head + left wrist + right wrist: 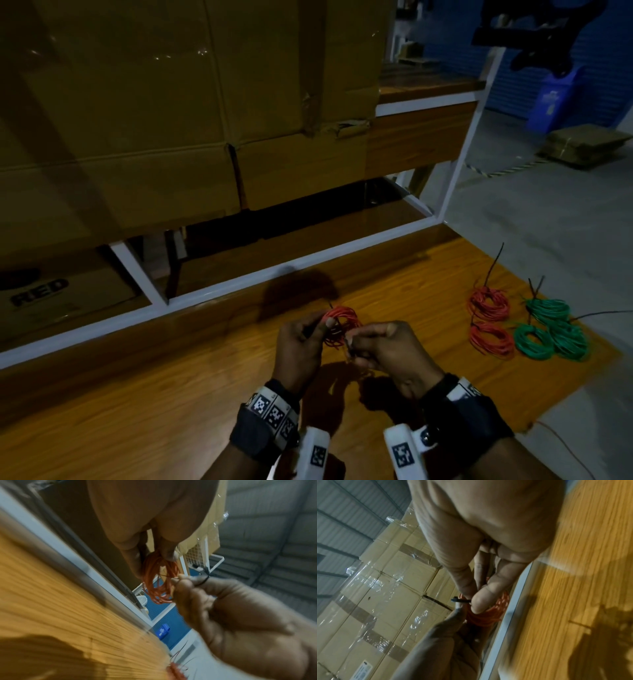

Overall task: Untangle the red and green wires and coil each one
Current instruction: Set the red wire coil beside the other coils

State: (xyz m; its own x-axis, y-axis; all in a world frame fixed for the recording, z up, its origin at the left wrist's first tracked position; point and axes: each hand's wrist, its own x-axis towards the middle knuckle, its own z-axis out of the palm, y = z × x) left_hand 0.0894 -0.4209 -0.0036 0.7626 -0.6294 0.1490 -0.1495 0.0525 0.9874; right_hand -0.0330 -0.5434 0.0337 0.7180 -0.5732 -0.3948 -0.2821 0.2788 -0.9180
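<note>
Pinching a small red wire coil (340, 325) w/ left hand (299, 349); right hand (387, 353) nips a thin black tie (203, 580) at it. Wood-grain tabletop (171, 394), finished red coils (489, 320) & green coils (551, 330) at right, taped cartons (171, 102) behind.

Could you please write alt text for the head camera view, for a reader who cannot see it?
Two hands hold a red wire coil above a wooden table: the left hand grips it while the right hand pinches a thin black tie at it. To the right lie two red coils and three green coils; cardboard boxes stand behind.
</note>
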